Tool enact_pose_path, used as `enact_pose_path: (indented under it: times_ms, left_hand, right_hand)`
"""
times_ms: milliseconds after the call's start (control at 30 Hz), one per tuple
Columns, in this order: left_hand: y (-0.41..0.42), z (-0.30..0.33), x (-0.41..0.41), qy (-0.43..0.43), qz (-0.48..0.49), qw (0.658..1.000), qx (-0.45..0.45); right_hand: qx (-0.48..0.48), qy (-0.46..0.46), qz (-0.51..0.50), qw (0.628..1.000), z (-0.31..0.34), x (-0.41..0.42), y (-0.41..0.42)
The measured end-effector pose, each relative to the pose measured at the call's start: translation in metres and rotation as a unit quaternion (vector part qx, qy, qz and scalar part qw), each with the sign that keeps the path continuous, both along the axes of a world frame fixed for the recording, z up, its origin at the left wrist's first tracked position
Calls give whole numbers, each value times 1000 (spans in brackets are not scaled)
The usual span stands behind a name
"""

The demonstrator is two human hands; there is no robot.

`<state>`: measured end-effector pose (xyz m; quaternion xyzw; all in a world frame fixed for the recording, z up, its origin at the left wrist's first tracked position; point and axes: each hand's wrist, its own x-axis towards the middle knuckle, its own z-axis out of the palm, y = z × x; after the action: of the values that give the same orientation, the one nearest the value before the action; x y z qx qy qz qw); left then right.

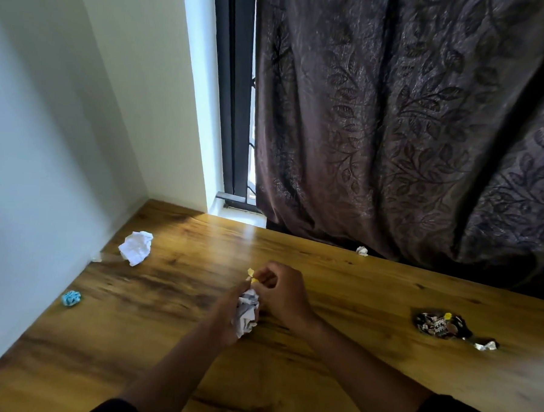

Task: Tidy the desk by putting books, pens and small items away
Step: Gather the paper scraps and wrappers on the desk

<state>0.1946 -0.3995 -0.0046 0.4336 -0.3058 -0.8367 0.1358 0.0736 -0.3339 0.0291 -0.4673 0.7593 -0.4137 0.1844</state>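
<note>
Crumpled white paper with grey print (247, 311) sits bunched in the left hand (230, 314), whose fingers curl round it from the left side, the wad bulging out toward the right hand (283, 296). Both hands meet just above the wooden desk (334, 382), near its middle. Right at the top of the left hand's hold, the right hand pinches a small yellow scrap (252, 275) between thumb and fingertip, its other fingers loosely folded; whether the left thumb also touches the scrap I cannot tell.

Judging by the look, the wad is nearly weightless and springy, so it needs a full-palm squeeze to keep it from puffing open. The yellow scrap is thin and flimsy and could slip from a pinch, so tucking it into the wad seems the safer way to carry it.

Left of the grip and slightly nearer lies a blue crumpled scrap (71, 298), close to the wall. Right of the grip, well apart, rests a dark foil snack wrapper (447, 328) with a twisted silver tail; foil is slick and crackly, best taken by the flattened body. Beyond the grip to the left is a larger white paper ball (136, 247), soft and easy to grab whole. Farthest, beyond and to the right, a tiny white paper bit (362, 251) lies at the foot of the brown curtain (410, 118), needing fingertips.
</note>
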Motion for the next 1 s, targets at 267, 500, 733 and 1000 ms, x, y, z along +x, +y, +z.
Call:
enact_pose_path:
  times_ms: [267,500,733,1000]
  left_hand:
    - [0,-4,7,65,2,998,12]
    - [-20,-22,27,8,49,999,-15]
    - [-27,-18,47,21,69,997,3]
    - [-46,-25,69,-37,70,997,-18]
  right_hand:
    - [47,80,-54,994,-13,20,3]
    - [8,-115,-45,992,-20,21,-8]
    - [116,114,-35,986,-39,-8,-44]
    - [155,218,5,963,-58,-10,-59]
